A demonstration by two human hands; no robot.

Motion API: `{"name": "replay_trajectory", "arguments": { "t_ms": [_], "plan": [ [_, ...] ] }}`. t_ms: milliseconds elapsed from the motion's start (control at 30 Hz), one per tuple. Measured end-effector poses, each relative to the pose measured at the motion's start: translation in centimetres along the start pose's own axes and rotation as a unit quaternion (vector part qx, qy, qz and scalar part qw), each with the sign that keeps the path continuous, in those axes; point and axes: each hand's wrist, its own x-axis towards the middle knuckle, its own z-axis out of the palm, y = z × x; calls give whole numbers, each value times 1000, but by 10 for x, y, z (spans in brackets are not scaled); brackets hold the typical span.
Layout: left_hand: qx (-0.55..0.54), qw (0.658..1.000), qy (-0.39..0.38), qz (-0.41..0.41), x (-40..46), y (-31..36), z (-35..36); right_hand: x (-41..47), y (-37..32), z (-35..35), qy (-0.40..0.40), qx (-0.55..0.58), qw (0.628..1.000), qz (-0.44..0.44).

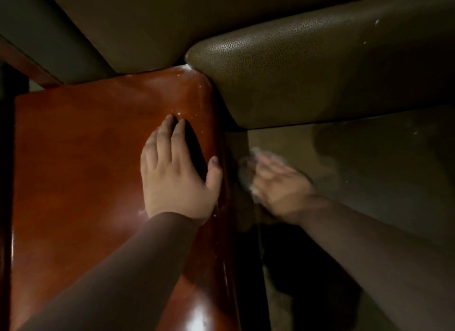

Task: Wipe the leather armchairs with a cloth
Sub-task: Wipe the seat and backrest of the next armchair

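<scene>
An olive-brown leather armchair fills the right and top of the view, its padded armrest point(307, 67) running from centre to upper right. My left hand point(177, 173) rests flat, fingers straight, on a glossy red-brown wooden surface point(73, 158) beside the chair. My right hand point(278, 180) is blurred with motion and presses a pale cloth point(251, 165) against the chair's side panel point(357, 158) under the armrest. Only the cloth's edge shows past the fingers.
Another leather cushion or backrest point(152, 22) crosses the top of the view. A dark gap point(246, 269) runs between the wooden surface and the chair. Small white specks dot the wood and leather. The scene is dim.
</scene>
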Motion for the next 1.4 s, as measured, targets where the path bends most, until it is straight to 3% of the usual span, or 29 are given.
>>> {"name": "replay_trajectory", "arguments": {
  "t_ms": [33, 100, 133, 200, 300, 467, 500, 567, 633, 667, 767, 833, 900, 967, 1067, 1133, 1233, 1300, 1400],
  "plan": [
    [0, 1000, 0, 2, -1, 0, 0, -8, 17, -9, 19, 14, 996, 91],
    [-7, 1000, 0, 5, 1, 2, 2, -11, 47, -23, 75, 30, 944, 321],
    [-7, 1000, 1, 5, 1, 2, 4, -1, 51, -25, 88, 37, 915, 391],
    [-3, 1000, -2, 5, 2, 0, 5, 24, 32, -26, 79, 61, 893, 439],
    [-5, 1000, -5, 0, 2, 0, 3, 48, -2, -16, 61, 116, 917, 378],
    [-5, 1000, -12, -1, 2, 0, 2, 11, 42, -21, -2, 59, 974, 220],
    [-7, 1000, -12, -2, 2, 1, 2, 1, 51, -26, -1, 57, 973, 223],
    [-11, 1000, -10, -1, 4, 4, 1, -6, 52, -32, 49, 67, 945, 316],
    [-11, 1000, -9, 3, 6, 4, 2, 17, 22, -34, 60, 97, 904, 412],
    [-8, 1000, -10, 4, 6, 5, 2, 32, 0, -34, 42, 116, 904, 408],
    [-5, 1000, -10, -1, 4, 5, 1, 60, -43, -42, -53, 222, 947, 227],
    [-13, 1000, -7, 4, 7, 6, 1, 59, -31, -39, -12, 188, 973, 130],
    [-10, 1000, -13, 8, 9, 6, 2, 52, -2, -24, 75, 141, 978, 133],
    [-10, 1000, -16, 9, 6, 5, 3, 42, 13, -18, 81, 86, 976, 182],
    [-6, 1000, -12, 10, 5, 0, 3, 55, -24, -23, 67, 102, 965, 231],
    [-5, 1000, -10, 8, 5, -1, 1, 64, -38, -21, 68, 192, 963, 176],
    [-9, 1000, -9, 7, 6, -1, 1, 52, -6, -21, 18, 56, 997, 53],
    [-9, 1000, -6, 9, 6, -1, 1, 31, 37, -29, 18, 37, 996, 84],
    [-13, 1000, -7, 12, 5, -1, 2, -5, 60, -29, 92, 32, 967, 234]
  ]
}}
